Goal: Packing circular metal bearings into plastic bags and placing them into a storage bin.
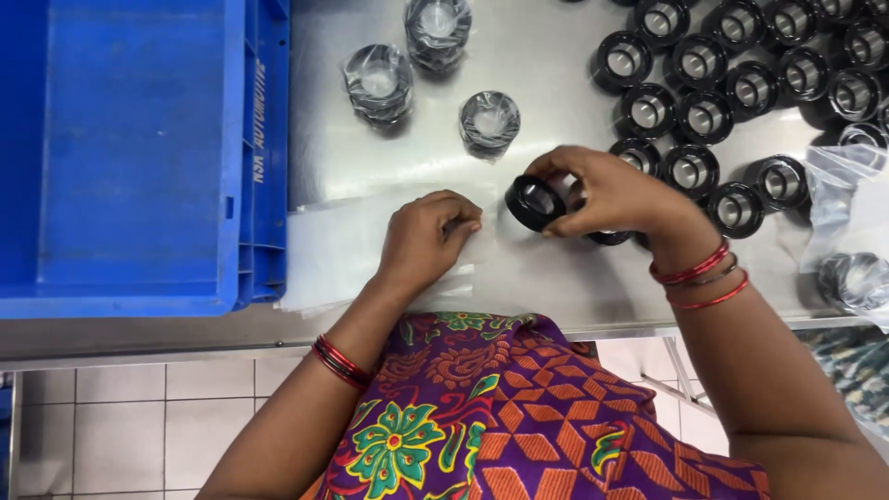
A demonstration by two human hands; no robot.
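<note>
My right hand (616,193) grips a black ring-shaped part with a shiny metal core (535,202), tilted on its side just above the steel table (556,278). My left hand (428,236) rests to its left, fingers curled and pinching the top of a stack of clear plastic bags (343,255) lying flat on the table. The two hands are a short gap apart.
Several bare black ring parts (704,116) stand in rows at the back right. Three bagged ones (489,122) sit at the back centre. A blue plastic crate (139,153) fills the left. More bagged parts (852,278) lie at the right edge.
</note>
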